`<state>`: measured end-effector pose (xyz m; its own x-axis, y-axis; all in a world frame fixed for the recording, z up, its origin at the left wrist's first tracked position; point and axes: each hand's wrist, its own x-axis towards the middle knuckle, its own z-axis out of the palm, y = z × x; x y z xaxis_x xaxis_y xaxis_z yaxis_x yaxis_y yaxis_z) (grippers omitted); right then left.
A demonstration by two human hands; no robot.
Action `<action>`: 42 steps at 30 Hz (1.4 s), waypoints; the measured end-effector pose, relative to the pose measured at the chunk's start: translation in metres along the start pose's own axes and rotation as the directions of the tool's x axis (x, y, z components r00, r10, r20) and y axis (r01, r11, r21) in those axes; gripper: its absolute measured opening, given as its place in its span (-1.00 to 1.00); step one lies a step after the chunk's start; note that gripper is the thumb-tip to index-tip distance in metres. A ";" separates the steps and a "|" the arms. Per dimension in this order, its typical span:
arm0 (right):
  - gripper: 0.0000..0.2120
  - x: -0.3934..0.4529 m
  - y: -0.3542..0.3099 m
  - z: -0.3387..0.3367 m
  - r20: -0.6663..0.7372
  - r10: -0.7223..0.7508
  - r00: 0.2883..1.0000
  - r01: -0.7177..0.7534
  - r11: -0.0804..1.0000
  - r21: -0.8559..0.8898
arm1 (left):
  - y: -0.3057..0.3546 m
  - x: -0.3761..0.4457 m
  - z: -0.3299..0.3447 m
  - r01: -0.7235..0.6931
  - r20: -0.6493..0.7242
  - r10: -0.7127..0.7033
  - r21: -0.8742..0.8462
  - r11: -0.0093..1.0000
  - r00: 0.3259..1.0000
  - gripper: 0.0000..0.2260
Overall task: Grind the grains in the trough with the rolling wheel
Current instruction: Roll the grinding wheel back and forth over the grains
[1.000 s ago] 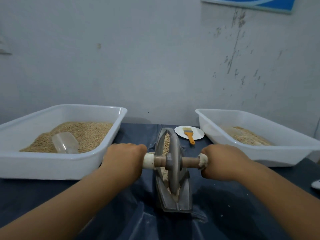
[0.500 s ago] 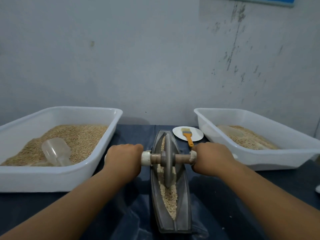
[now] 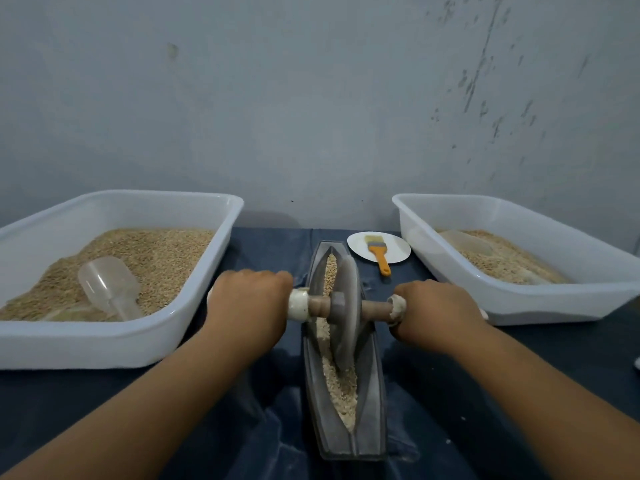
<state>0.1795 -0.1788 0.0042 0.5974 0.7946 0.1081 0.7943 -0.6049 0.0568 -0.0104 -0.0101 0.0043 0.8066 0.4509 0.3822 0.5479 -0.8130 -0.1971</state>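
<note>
Dark blue table cover (image 3: 221, 438) — grey boat-shaped metal trough (image 3: 372, 403), crushed grains (image 3: 341, 386); left hand (image 3: 247, 306), right hand (image 3: 434, 311) fists clenched round grey rolling wheel (image 3: 346, 306) axle ends.

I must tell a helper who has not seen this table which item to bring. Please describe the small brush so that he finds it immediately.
Start at the right white tub of grain by the wall. Just left of it, behind the metal trough, a small white plate lies on the dark cloth. The brush lies on that plate; its orange handle, sticking out over the rim, is the only bright colour here.
</note>
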 end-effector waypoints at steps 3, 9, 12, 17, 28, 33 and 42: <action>-0.83 0.003 0.000 0.000 0.021 -0.012 1.000 0.012 1.000 0.021 | 0.000 0.008 0.000 -0.011 0.030 0.011 -0.008 1.000 0.999 -0.77; -0.82 -0.029 0.009 -0.019 0.150 -0.103 0.983 0.095 0.994 0.058 | -0.008 -0.024 -0.008 -0.053 0.044 0.055 -0.037 0.998 0.998 -0.80; -0.83 -0.031 0.007 -0.012 0.073 -0.068 0.995 0.068 0.998 0.013 | -0.007 -0.025 -0.005 -0.055 -0.019 0.054 -0.043 0.998 0.998 -0.78; -0.87 -0.007 -0.003 -0.007 0.010 -0.020 1.000 0.020 1.000 0.003 | 0.000 -0.001 0.003 -0.004 -0.008 0.004 -0.027 1.000 1.000 -0.77; -0.84 -0.022 -0.005 -0.019 -0.072 -0.108 0.991 0.100 0.989 -0.108 | -0.005 -0.033 0.011 -0.032 -0.125 0.016 -0.128 0.991 0.992 -0.71; -0.84 -0.004 -0.011 -0.023 -0.023 -0.104 0.994 0.102 0.992 -0.081 | -0.003 -0.014 0.013 0.081 0.031 -0.078 -0.140 0.987 0.997 -0.86; -0.82 -0.024 -0.004 -0.009 -0.041 -0.029 0.999 0.028 0.999 -0.033 | 0.000 -0.019 -0.001 -0.013 -0.085 0.008 -0.056 0.998 0.996 -0.77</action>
<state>0.1607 -0.1963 0.0106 0.5692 0.8090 0.1468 0.8064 -0.5842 0.0922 -0.0258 -0.0195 -0.0019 0.7893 0.4109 0.4563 0.5238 -0.8383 -0.1512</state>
